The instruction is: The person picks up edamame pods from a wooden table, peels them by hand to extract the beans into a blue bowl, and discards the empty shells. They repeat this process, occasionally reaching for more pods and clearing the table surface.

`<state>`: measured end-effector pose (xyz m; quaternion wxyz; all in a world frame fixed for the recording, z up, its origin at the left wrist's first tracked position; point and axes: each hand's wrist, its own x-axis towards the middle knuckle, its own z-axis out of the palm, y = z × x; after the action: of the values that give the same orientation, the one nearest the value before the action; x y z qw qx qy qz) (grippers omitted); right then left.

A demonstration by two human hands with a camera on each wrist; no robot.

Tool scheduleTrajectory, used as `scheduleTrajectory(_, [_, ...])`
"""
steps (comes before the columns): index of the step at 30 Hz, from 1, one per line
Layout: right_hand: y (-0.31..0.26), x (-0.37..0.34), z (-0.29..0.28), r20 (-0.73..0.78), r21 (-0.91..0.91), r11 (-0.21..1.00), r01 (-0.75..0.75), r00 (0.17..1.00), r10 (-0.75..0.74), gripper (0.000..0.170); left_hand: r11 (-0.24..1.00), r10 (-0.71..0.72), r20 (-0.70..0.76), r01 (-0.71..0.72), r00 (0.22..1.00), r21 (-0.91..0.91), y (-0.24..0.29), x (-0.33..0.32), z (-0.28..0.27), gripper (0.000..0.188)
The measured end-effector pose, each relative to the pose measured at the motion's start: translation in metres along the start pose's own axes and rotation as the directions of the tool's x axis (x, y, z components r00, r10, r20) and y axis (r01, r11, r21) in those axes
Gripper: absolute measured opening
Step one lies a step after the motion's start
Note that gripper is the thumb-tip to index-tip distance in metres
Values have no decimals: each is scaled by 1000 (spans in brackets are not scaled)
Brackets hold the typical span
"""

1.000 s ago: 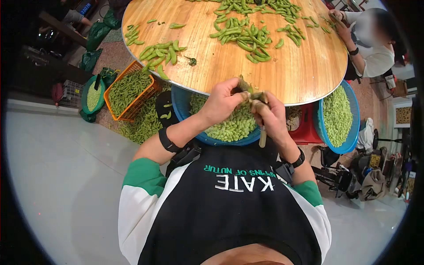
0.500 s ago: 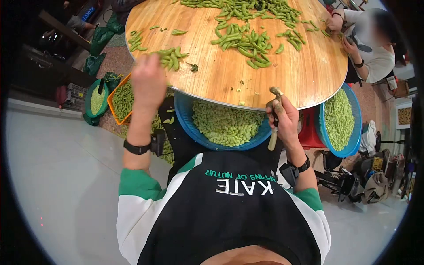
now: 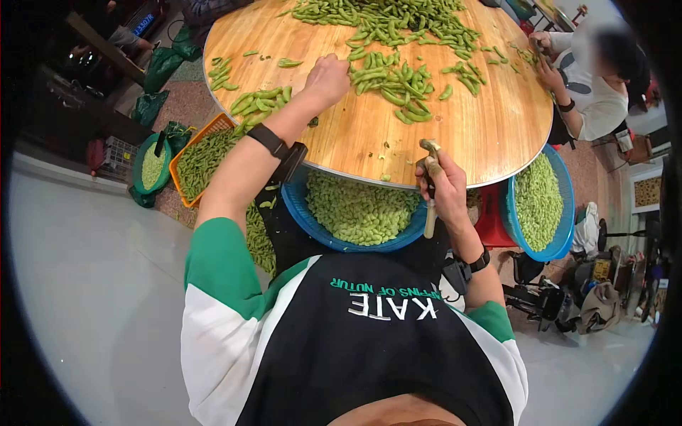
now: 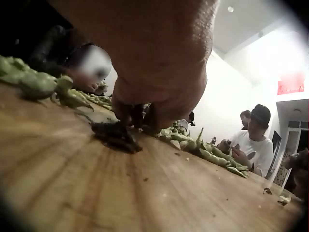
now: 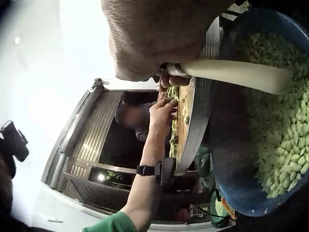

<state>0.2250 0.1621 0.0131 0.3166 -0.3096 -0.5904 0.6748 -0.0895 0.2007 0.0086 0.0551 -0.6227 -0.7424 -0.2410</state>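
Lettering in white capitals on the person's black shirt [image 3: 369, 355] reads KATE, upside down in the head view, with a smaller green line beside it legible as APPINS OF NUTUR, cut off by folds. At upper left a blue plate [image 3: 144, 25] seems to show 3307R; its first character is blurred. In the left wrist view a red panel [image 4: 290, 83] is too washed out to read.

The left hand [image 3: 328, 80] is over the round wooden table [image 3: 490, 135], fingers bent downward beside green pods [image 3: 389, 74]; whether they pinch anything cannot be told. A dark scrap [image 4: 116, 136] lies on the wood just beside those fingertips.

The right hand [image 3: 447, 192] is near the table's edge, fingers curled around a tool with a pale handle [image 3: 430, 221], which sticks out below the palm. Under that edge stands a blue tub [image 3: 293, 207] of shelled beans [image 3: 362, 211]; an orange crate [image 3: 189, 201] of pods is to its left. Across the table at right sits another person [image 3: 593, 113] in a white top.
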Motion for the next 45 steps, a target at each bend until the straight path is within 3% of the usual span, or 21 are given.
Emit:
scheduleTrajectory(4, [-5, -3, 6, 17, -26, 999, 18, 1000, -18, 29, 986, -58, 65, 68, 996, -150, 4, -9, -12, 18])
scheduleTrajectory(6, [-11, -2, 12, 67, 68, 998, -16, 998, 11, 34, 937, -115, 44, 123, 992, -327, 18, -26, -26, 13])
scheduleTrajectory(7, [-13, 0, 14, 63, 71, 997, -15, 998, 10, 34, 938, -111, 47, 120, 993, -326, 26, -36, -32, 13])
scheduleTrajectory(8, [-14, 1, 16, 93, 153, 988, -29, 996, 15, 34, 697, -138, 217, 250, 966, -672, 38, -49, -38, 10])
scheduleTrajectory(9, [-15, 2, 19, 120, 233, 971, -45, 993, 17, 35, 324, -85, 382, 388, 920, -863, 49, -61, -43, 8])
scheduleTrajectory(10, [-18, 1, 23, 111, 234, 971, -46, 994, 21, 35, 322, -78, 388, 392, 918, -862, 60, -73, -46, 8])
scheduleTrajectory(12, [-23, 0, 30, 174, 358, 928, -105, 984, 44, 34, 40, 69, 418, 416, 906, -908, 79, -94, -50, 3])
scheduleTrajectory(15, [-16, -4, 28, 228, 393, 894, -214, 965, 131, 26, 34, 109, 461, 460, 881, -887, 96, -109, -50, 4])
scheduleTrajectory(17, [-15, -5, 28, 254, 398, 894, -207, 961, 109, 21, 15, 127, 457, 459, 880, -888, 98, -112, -44, 6])
scheduleTrajectory(20, [-17, -8, 31, 229, 427, 883, -196, 968, 104, 29, 38, 61, 434, 432, 899, -901, 101, -115, -43, 6])
scheduleTrajectory(23, [-13, -8, 30, 216, 426, 881, -205, 969, 121, 29, 84, 8, 428, 426, 904, -901, 108, -119, -49, 6])
scheduleTrajectory(25, [-11, -9, 30, 241, 465, 863, -198, 966, 92, 23, 136, 8, 354, 349, 935, -927, 110, -122, -48, 6])
scheduleTrajectory(33, [-15, -13, 29, 239, 428, 885, -182, 967, 83, 22, 92, 38, 425, 420, 905, -903, 109, -125, -44, 5])
scheduleTrajectory(39, [-18, -15, 30, 171, 451, 880, -151, 982, 81, 26, 98, 16, 321, 318, 947, -943, 113, -125, -44, 3])
scheduleTrajectory(41, [-23, -14, 28, 214, 503, 843, -189, 973, 90, 24, -139, 112, 371, 384, 922, -913, 108, -122, -39, 6])
scheduleTrajectory(42, [-24, -14, 27, 213, 504, 843, -189, 973, 90, 24, -138, 113, 371, 385, 922, -913, 106, -121, -37, 6])
scheduleTrajectory(44, [-25, -14, 25, 283, 545, 798, -257, 952, 113, 32, -394, 248, 490, 549, 836, -737, 102, -120, -35, 12])
scheduleTrajectory(45, [-25, -14, 24, 282, 546, 797, -257, 953, 114, 32, -394, 249, 491, 551, 835, -736, 101, -121, -35, 12])
